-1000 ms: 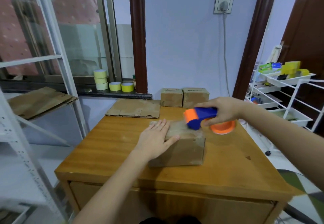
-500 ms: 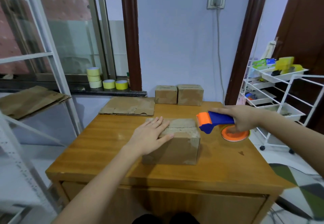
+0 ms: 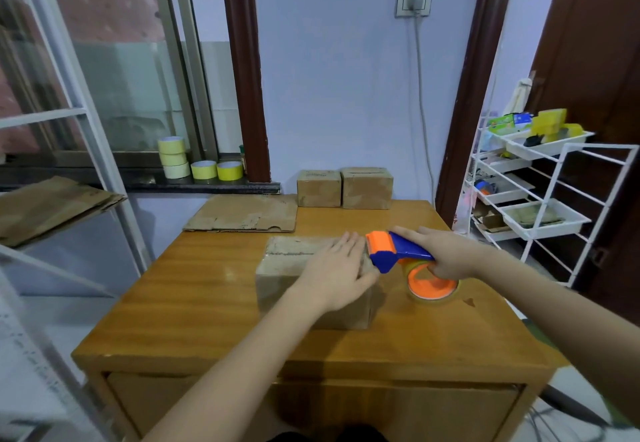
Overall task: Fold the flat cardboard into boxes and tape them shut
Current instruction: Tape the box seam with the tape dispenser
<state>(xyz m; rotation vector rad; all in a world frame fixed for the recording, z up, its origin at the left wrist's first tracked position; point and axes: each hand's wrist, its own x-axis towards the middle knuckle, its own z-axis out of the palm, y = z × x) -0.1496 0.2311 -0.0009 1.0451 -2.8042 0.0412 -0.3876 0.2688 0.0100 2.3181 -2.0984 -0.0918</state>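
A folded cardboard box (image 3: 287, 268) stands in the middle of the wooden table (image 3: 194, 303). My left hand (image 3: 337, 270) lies flat on the right part of its top, fingers straight. My right hand (image 3: 446, 256) grips a blue and orange tape dispenser (image 3: 391, 254), whose orange roller end sits at the box's right edge, close to my left fingertips. Its tape roll (image 3: 433, 285) is just above the table to the right of the box. A flat cardboard sheet (image 3: 242, 214) lies at the table's back left.
Two closed boxes (image 3: 344, 187) stand at the back of the table against the wall. Tape rolls (image 3: 199, 162) sit on the window sill. More flat cardboard (image 3: 45, 206) lies on a shelf at left. A white wire rack (image 3: 540, 195) stands at right.
My right hand brought the dispenser off the box to the right, then back to the box's right edge. My left hand slid from the left part of the box top to the right part.
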